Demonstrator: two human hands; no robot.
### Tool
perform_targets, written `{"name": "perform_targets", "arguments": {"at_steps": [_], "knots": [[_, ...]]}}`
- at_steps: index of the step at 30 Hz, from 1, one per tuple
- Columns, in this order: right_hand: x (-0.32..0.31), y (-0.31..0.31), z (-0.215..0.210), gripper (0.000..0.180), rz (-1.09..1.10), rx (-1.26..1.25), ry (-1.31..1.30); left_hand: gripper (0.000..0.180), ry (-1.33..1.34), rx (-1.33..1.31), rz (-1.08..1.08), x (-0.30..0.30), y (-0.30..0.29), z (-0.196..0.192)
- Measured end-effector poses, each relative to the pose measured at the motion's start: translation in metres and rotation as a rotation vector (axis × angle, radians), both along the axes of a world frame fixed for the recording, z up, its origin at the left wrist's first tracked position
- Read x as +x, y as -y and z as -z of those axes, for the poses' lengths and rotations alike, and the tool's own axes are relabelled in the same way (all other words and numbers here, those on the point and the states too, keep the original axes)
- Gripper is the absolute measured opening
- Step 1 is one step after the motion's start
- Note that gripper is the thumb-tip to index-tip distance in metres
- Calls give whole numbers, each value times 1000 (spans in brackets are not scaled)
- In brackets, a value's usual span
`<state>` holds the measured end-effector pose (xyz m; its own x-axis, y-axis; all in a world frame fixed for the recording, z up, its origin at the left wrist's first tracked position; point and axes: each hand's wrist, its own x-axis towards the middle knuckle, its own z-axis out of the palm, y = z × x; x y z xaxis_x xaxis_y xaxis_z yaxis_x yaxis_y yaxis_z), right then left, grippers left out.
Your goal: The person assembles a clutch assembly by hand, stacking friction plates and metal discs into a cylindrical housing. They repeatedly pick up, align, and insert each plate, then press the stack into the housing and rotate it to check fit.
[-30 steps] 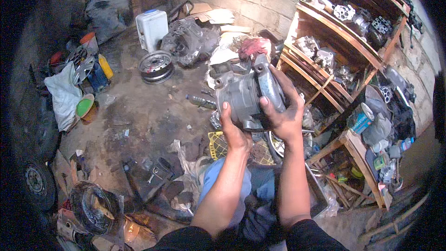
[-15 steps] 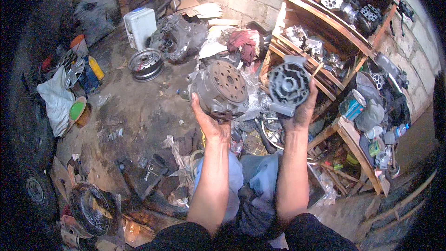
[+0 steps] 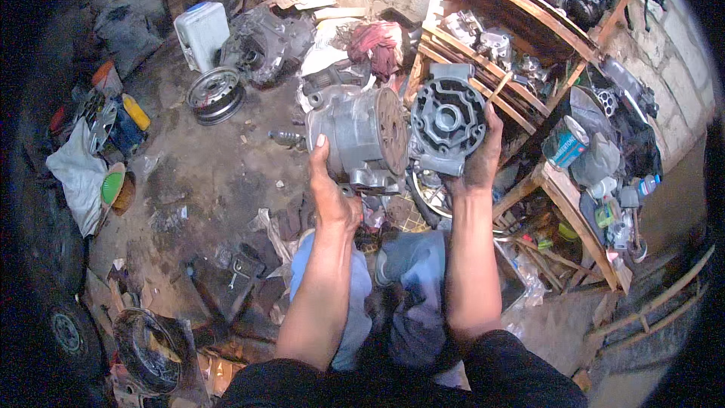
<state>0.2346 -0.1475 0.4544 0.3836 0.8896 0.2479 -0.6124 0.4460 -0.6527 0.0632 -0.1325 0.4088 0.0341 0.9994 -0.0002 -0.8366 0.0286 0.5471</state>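
Observation:
My left hand (image 3: 332, 196) is closed around the lower left side of a grey cylindrical compressor body (image 3: 343, 140), thumb up along its wall. The body's brownish, perforated round end (image 3: 393, 130) points right. My right hand (image 3: 479, 159) grips a grey cast compressor cover (image 3: 449, 117) from its right and underside; some fingers are hidden behind it. The cover's open, ribbed inner side with a central ring is turned toward me. Both parts are held up in front of me, side by side, with hardly any gap between them in the picture.
Wooden shelves (image 3: 521, 38) with metal parts stand at the right, beside a small wooden table (image 3: 574, 219) bearing cans and bottles. A wheel rim (image 3: 216, 97), a white container (image 3: 202, 34) and a large gearbox-like casting (image 3: 268, 45) lie on the dirty floor ahead. Tyres (image 3: 64, 329) line the left.
The compressor body has turned so its perforated end faces the cover instead of upward toward me. The two parts have come closer together. The whole view has shifted slightly.

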Motion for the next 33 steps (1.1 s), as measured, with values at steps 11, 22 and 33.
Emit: {"name": "perform_targets", "arguments": {"at_steps": [11, 22, 33], "knots": [[-2, -1, 0, 41, 33, 10, 65, 60, -65, 88, 43, 1, 5, 9], [-16, 1, -4, 42, 71, -36, 208, 67, -134, 17, -7, 10, 3, 18], [-10, -1, -1, 53, 171, -55, 580, 65, -105, 24, 16, 17, 9, 10]]}}
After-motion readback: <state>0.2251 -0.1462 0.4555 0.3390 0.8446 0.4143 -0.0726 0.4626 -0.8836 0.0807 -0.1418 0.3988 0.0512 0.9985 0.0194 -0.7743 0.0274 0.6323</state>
